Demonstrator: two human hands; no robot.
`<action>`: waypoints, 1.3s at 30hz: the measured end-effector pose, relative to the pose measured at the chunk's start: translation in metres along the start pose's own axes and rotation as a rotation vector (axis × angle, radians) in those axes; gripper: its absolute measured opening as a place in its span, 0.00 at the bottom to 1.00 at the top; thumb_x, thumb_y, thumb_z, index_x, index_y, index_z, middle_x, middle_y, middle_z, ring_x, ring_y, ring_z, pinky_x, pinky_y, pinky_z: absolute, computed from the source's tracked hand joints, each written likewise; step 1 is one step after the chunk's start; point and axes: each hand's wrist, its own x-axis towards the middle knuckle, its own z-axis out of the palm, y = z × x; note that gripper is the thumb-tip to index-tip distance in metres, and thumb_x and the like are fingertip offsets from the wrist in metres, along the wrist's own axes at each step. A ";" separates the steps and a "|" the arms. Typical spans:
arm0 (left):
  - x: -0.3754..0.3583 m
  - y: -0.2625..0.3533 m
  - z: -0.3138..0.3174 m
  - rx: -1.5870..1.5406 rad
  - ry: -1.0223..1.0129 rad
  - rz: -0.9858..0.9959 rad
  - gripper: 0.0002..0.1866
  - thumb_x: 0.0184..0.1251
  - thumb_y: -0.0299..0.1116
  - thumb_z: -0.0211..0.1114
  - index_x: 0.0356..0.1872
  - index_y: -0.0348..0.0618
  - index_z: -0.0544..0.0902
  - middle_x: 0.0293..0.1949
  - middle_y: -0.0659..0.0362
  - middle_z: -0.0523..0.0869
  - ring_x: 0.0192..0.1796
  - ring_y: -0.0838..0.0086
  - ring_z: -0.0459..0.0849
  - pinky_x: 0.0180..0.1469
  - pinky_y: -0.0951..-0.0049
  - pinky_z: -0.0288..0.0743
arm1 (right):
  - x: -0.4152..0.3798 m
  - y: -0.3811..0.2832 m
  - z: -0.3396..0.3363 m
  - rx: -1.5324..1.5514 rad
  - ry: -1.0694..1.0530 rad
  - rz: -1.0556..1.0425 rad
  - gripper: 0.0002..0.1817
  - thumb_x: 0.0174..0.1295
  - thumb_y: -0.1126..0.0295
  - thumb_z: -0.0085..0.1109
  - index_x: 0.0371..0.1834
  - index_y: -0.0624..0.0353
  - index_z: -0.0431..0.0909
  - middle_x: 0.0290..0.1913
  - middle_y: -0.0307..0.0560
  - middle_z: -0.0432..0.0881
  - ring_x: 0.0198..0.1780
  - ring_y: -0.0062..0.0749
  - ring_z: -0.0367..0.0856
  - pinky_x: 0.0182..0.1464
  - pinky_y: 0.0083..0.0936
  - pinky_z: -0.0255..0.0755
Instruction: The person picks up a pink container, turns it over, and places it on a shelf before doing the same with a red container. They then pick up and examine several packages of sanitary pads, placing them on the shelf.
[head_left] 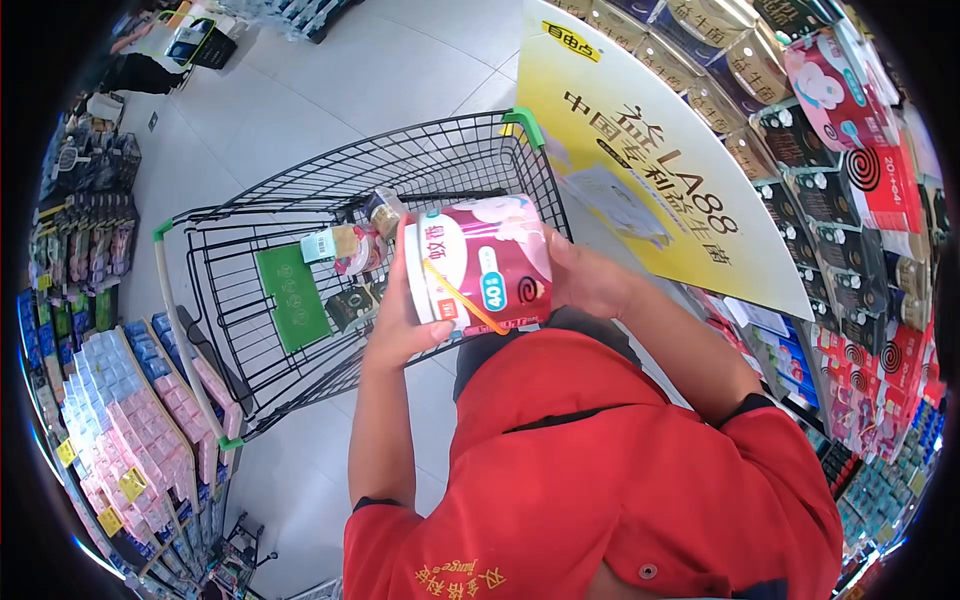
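Between my two hands is a pink-and-white tub of mosquito coils, tipped on its side with its white lid end to the left. An orange strap handle crosses its front. My left hand grips the lid end, thumb across the lower edge. My right hand is closed around the other end, its fingers partly hidden behind the tub. Just beyond the tub is a black wire shopping cart with green corners. Several small packages lie inside it, including a light-blue-and-tan pack and a dark pack.
A large yellow-and-white sign board juts out at the right beside stacked dark and gold packs. Red mosquito coil boxes are shelved at far right. Shelves of pink and blue packs stand left. Another person is at upper left.
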 end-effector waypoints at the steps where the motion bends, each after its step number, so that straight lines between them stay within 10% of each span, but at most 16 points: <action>1: 0.005 0.006 0.002 0.096 -0.028 -0.018 0.69 0.37 0.50 0.77 0.79 0.45 0.39 0.76 0.49 0.54 0.76 0.58 0.57 0.74 0.59 0.52 | 0.000 -0.001 0.002 0.043 0.064 0.001 0.53 0.56 0.35 0.61 0.78 0.42 0.44 0.75 0.45 0.53 0.72 0.42 0.60 0.68 0.57 0.60; 6: -0.001 0.019 0.016 0.314 -0.118 -0.018 0.72 0.33 0.50 0.79 0.78 0.42 0.39 0.76 0.48 0.52 0.77 0.61 0.56 0.74 0.61 0.53 | -0.023 0.004 0.023 0.122 0.127 -0.215 0.48 0.57 0.48 0.64 0.75 0.57 0.48 0.69 0.49 0.64 0.69 0.34 0.65 0.67 0.34 0.66; 10: 0.003 0.021 0.041 0.072 -0.047 0.048 0.65 0.47 0.62 0.74 0.77 0.38 0.45 0.75 0.50 0.55 0.75 0.60 0.60 0.71 0.60 0.59 | -0.029 0.005 0.026 0.112 0.188 -0.433 0.54 0.53 0.48 0.67 0.77 0.57 0.45 0.71 0.51 0.62 0.70 0.35 0.64 0.68 0.34 0.64; 16: 0.016 0.017 0.058 -0.416 -0.101 -0.128 0.44 0.64 0.62 0.60 0.72 0.41 0.60 0.67 0.55 0.71 0.69 0.64 0.70 0.69 0.56 0.64 | -0.059 -0.009 0.028 -1.204 0.701 -0.825 0.76 0.29 0.49 0.81 0.79 0.60 0.35 0.77 0.63 0.46 0.76 0.50 0.55 0.70 0.42 0.59; 23: 0.046 -0.010 0.066 -0.809 -0.204 -0.121 0.41 0.62 0.58 0.63 0.71 0.46 0.65 0.68 0.54 0.72 0.70 0.61 0.70 0.71 0.54 0.63 | -0.070 -0.029 0.080 -1.734 0.846 -0.831 0.76 0.27 0.36 0.79 0.79 0.57 0.42 0.76 0.71 0.43 0.74 0.68 0.52 0.70 0.52 0.54; 30: 0.044 -0.008 0.055 -0.594 -0.193 -0.044 0.44 0.63 0.62 0.56 0.74 0.47 0.59 0.74 0.52 0.63 0.74 0.56 0.62 0.74 0.49 0.57 | -0.075 -0.015 0.088 -1.623 0.945 -0.754 0.76 0.30 0.33 0.76 0.78 0.61 0.42 0.77 0.72 0.38 0.77 0.69 0.42 0.75 0.51 0.46; 39: 0.054 -0.022 0.048 -0.433 -0.392 -0.152 0.38 0.61 0.52 0.66 0.68 0.43 0.67 0.62 0.55 0.77 0.64 0.62 0.75 0.68 0.54 0.68 | -0.098 0.027 0.085 -0.870 1.111 -0.660 0.79 0.37 0.52 0.83 0.77 0.60 0.21 0.78 0.69 0.31 0.80 0.57 0.38 0.76 0.47 0.44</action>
